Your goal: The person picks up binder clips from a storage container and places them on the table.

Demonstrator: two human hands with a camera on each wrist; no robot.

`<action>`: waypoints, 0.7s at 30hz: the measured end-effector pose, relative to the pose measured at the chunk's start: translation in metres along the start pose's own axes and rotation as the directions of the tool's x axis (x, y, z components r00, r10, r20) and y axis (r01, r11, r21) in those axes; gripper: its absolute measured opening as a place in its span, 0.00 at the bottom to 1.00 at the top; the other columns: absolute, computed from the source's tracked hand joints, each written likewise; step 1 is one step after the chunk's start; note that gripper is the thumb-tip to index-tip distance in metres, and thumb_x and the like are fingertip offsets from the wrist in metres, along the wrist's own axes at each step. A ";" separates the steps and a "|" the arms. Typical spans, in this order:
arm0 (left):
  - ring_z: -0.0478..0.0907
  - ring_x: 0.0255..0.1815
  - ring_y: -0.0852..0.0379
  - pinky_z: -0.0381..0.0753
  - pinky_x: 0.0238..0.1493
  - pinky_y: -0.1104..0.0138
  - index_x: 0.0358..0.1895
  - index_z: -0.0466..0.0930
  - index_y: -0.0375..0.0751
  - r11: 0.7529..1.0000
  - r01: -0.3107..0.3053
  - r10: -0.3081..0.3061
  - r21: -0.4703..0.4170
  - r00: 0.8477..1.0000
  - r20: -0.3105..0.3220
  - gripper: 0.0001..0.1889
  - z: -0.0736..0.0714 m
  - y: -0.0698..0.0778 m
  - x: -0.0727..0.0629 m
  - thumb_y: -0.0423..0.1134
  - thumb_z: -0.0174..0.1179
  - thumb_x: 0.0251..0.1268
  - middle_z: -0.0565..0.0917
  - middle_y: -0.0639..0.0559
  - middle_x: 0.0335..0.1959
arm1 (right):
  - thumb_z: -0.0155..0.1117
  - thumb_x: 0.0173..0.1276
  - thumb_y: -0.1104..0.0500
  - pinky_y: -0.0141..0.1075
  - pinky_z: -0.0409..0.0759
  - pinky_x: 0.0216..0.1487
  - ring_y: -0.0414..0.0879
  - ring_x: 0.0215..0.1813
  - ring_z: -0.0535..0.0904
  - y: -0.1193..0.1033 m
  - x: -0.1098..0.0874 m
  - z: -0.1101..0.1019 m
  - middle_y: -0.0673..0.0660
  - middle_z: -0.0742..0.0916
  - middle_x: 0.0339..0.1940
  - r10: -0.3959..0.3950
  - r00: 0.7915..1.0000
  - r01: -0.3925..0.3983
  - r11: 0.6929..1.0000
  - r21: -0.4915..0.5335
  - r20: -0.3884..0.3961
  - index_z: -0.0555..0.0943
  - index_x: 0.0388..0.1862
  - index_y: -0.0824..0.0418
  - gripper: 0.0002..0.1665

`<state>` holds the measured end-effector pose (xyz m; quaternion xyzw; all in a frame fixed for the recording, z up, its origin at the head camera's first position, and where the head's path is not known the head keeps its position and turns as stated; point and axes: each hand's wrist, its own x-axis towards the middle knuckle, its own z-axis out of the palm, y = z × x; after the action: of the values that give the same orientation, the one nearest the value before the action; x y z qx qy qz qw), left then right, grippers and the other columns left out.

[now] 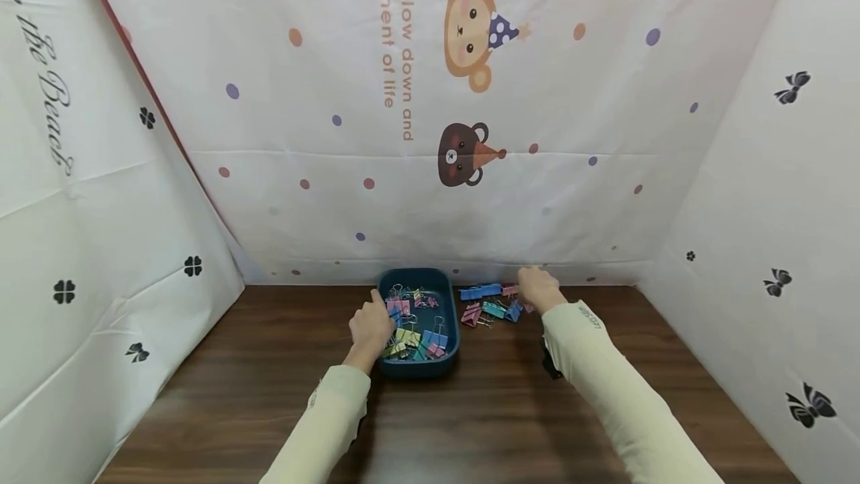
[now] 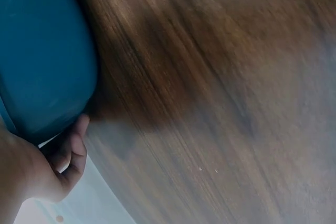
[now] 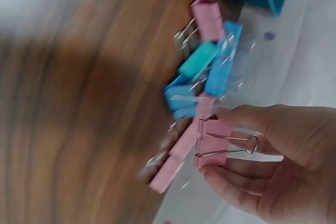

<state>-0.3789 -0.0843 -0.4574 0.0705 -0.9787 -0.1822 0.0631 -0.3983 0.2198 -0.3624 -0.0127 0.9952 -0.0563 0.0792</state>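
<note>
A dark blue plastic tray (image 1: 418, 370) stands near the back of the wooden table with several coloured binder clips (image 1: 407, 336) in it. At its left side, my left hand (image 1: 371, 326) grips the wall, thumb up at the rim; in the left wrist view the fingers (image 2: 79, 150) bend against the tray's outside. My right hand (image 1: 540, 288) is to the right of the tray, over a loose group of clips. In the right wrist view it pinches a pink binder clip (image 3: 214, 142) between thumb and fingers, the clip's wire handles pointing towards the palm.
Beside the tray's right wall lie pink clips (image 1: 472, 314), a teal clip (image 1: 493, 309) and blue clips (image 1: 480, 291), close together. A printed white cloth (image 1: 403, 208) rises behind the table's back edge, and more white cloth (image 1: 752, 245) stands along both sides.
</note>
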 end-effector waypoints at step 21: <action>0.69 0.14 0.52 0.77 0.22 0.58 0.77 0.60 0.30 1.000 -0.031 0.031 -0.003 0.999 -0.020 0.39 0.014 0.002 -0.007 0.38 0.65 0.66 0.72 0.48 0.13 | 0.71 0.60 0.66 0.44 0.81 0.36 0.54 0.35 0.80 0.041 0.001 0.058 0.76 0.84 0.48 0.069 0.997 -0.073 0.993 0.094 0.045 0.81 0.47 0.75 0.18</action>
<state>-0.3746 -0.0762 -0.4706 0.0569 -0.9787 -0.1819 0.0756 -0.3908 0.2540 -0.4244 0.0255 0.9893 -0.1009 0.1022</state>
